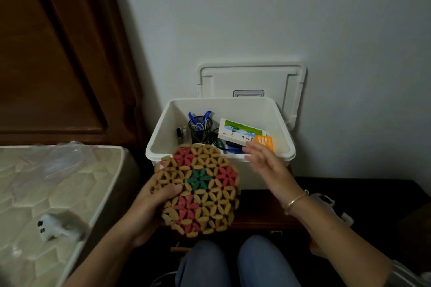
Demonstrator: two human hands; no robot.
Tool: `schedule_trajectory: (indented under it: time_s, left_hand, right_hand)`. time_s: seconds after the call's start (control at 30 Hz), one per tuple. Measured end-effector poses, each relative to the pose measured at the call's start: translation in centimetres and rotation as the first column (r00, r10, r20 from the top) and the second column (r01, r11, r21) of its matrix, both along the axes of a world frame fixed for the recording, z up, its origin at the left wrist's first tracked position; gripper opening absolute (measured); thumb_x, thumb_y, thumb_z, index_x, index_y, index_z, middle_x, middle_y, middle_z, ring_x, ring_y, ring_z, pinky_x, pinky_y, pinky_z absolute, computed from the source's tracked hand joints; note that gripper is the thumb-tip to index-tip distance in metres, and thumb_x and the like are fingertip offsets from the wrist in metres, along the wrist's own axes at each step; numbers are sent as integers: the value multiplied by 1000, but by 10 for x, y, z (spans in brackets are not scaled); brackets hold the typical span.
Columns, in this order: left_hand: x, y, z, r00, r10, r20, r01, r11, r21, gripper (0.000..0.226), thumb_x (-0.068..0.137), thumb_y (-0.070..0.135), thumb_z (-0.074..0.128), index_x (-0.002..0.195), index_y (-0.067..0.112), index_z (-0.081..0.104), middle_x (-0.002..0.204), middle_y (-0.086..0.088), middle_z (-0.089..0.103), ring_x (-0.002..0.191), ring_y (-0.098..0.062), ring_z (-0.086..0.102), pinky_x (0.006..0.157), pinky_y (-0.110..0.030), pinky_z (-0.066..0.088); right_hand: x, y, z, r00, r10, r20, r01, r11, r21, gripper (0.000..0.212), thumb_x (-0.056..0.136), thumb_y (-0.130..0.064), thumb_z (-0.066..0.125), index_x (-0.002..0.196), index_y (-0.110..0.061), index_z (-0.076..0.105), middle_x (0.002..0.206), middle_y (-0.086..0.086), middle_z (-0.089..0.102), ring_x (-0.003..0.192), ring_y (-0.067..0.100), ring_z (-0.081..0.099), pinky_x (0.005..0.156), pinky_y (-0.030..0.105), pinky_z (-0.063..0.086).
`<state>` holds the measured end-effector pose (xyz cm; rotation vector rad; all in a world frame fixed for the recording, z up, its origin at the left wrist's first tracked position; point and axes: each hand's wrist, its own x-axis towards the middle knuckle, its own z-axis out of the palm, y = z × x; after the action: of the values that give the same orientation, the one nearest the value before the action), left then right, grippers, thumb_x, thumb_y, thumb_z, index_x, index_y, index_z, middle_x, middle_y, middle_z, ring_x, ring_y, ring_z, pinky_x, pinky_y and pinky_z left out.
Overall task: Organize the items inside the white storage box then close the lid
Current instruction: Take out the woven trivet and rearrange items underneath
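Dim bedroom corner, dark wood stand w/ pale wall behind, mattress [46, 193] off to the L of the hands. Nearest, L hand [151, 202] grips the round woven bamboo trivet [200, 191] by its L edge, thumb on top, disc tilted toward the camera and overlapping the near rim of the white storage box [279, 154]. R hand [263, 158], blurred, open and empty, fingers at that rim by the medicine box [242, 134]; box lies just ahead of both hands, long axis L–R, R hand nearer its inside, mesh pen cup [200, 131] further in, lid [251, 81] upright against the wall.

A dark wooden table [261, 207] carries the open white storage box [163, 137]; beside it, a mattress [46, 193] holds a white gadget [50, 228].
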<state>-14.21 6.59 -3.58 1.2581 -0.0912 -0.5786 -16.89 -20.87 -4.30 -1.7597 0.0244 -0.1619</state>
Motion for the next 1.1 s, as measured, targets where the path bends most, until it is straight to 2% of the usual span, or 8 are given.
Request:
schedule_trajectory:
  time_s: [0.07,0.13,0.27,0.5,0.67,0.83,0.97,1.1]
  left_hand:
    - [-1,-10,-7,995,-93,-37,92,996,-14,72,64,22,80,130,22,51,123,-15,65,112,-36,63,83,-44,56]
    - [-1,-21,-14,987,-152,-41,152,988,-18,71,64,23,81,129,22,52,123,-15,65,112,-35,63,83,-42,57]
    - [4,-37,-28,984,-156,81,145,982,123,68,68,23,83,127,32,51,119,-6,68,110,-26,66,83,-37,57]
    - [25,-48,-55,857,-215,468,-6,904,427,47,83,19,74,122,30,51,115,7,67,109,-6,63,90,-27,54]
    - [33,-60,-79,861,-203,466,-38,889,457,46,86,10,69,120,33,47,118,5,66,111,-4,61,96,-30,51]
    - [38,-69,-92,881,-221,418,11,893,449,47,89,10,65,125,30,42,125,0,61,117,-9,58,101,-35,48]
    - [46,-74,-94,921,-193,339,33,904,425,46,89,3,62,125,22,41,123,-5,60,113,-9,59,95,-27,51]
    - [50,-77,-96,945,-133,297,-11,900,436,45,86,-1,65,118,21,43,116,-3,62,108,-10,60,84,-19,53]
  right_hand:
    - [-14,7,-3,955,211,-209,-134,934,331,90,57,-72,70,135,-38,41,136,-13,50,126,10,48,107,42,38]
    - [-22,6,-9,897,360,-257,-186,834,520,87,61,-48,82,136,-27,43,133,2,57,123,21,54,106,46,39]
    - [-21,2,-26,933,226,-280,-138,944,300,78,61,-21,84,129,-22,45,118,0,66,110,14,62,98,39,49]
    - [-6,7,-65,998,-50,-29,44,984,-173,66,76,-17,77,121,-43,37,117,-22,53,109,-13,50,91,10,41]
    - [5,11,-91,993,-116,1,112,954,-277,66,79,-11,74,135,-12,39,123,-4,51,117,8,47,97,17,37]
    - [11,10,-103,987,-161,-25,148,948,-282,64,79,-9,73,134,-12,40,122,-5,48,117,8,45,97,17,36]
    - [18,8,-106,984,-176,-11,166,947,-276,64,78,-9,74,133,-13,42,124,-5,49,118,6,44,95,10,34]
    - [18,9,-112,977,-215,14,210,938,-275,66,75,-8,77,132,-11,44,126,0,51,120,12,46,102,25,39]
